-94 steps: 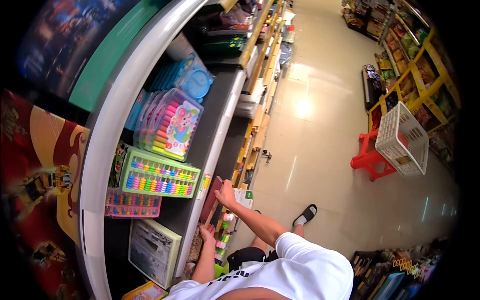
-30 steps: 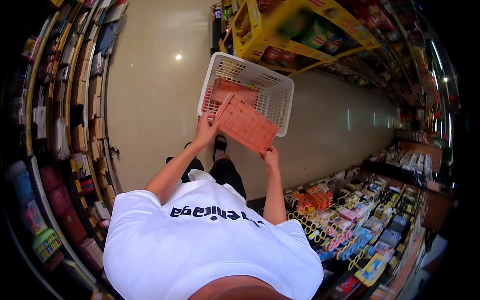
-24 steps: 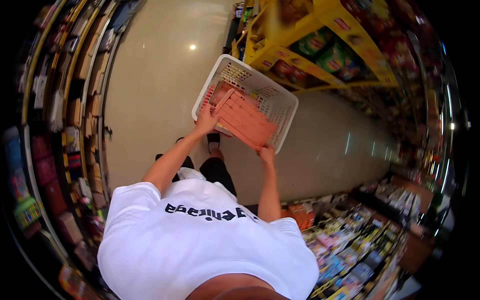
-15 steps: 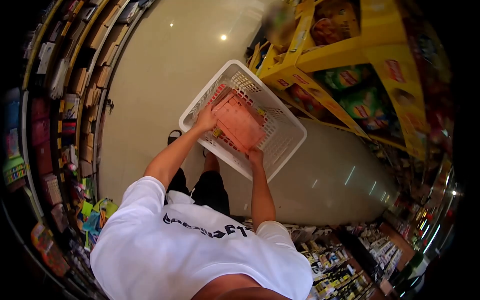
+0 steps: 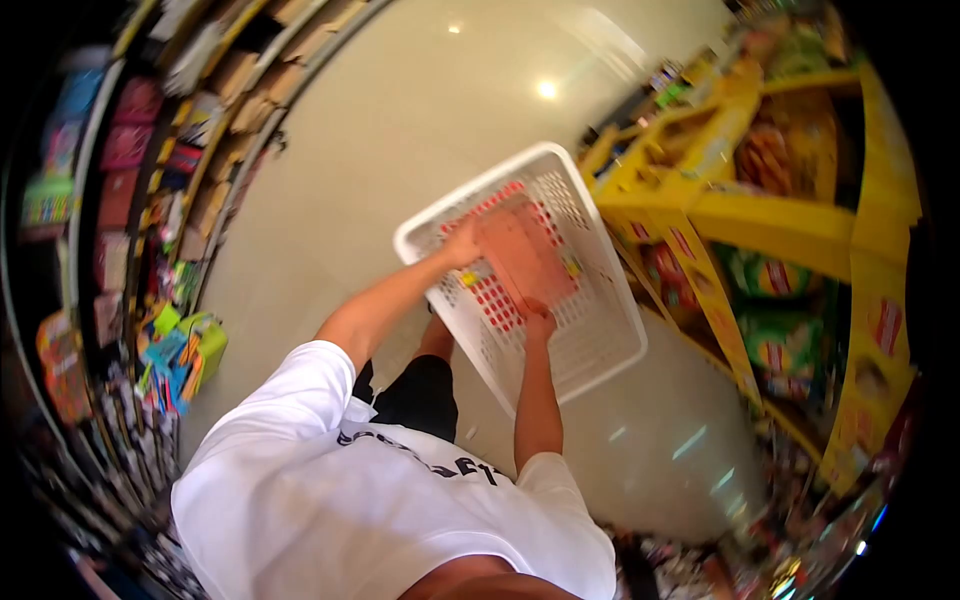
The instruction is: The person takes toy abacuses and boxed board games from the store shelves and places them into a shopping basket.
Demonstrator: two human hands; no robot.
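A salmon-pink, flat rectangular box (image 5: 522,250) is inside a white perforated plastic basket (image 5: 610,350), tilted and slightly blurred. My left hand (image 5: 463,243) grips its left edge, the fingers partly hidden. At its lower end my right hand (image 5: 540,318) is closed on the near edge, with the arm reaching over the basket's near side. Red shows through the basket's holes around the box. Small yellow pieces (image 5: 469,279) lie beside it. I cannot tell what the box contains.
A yellow display rack (image 5: 780,225) with green snack bags (image 5: 782,345) stands close to the basket's right side. Stocked shelves (image 5: 205,215) curve along the left. Colourful goods (image 5: 185,350) jut out at the lower left. Pale glossy floor (image 5: 350,200) lies between.
The view has turned, so the basket, the rack and the shelves sit further right. Both hands stay on the pink box, which is now more upright in the view.
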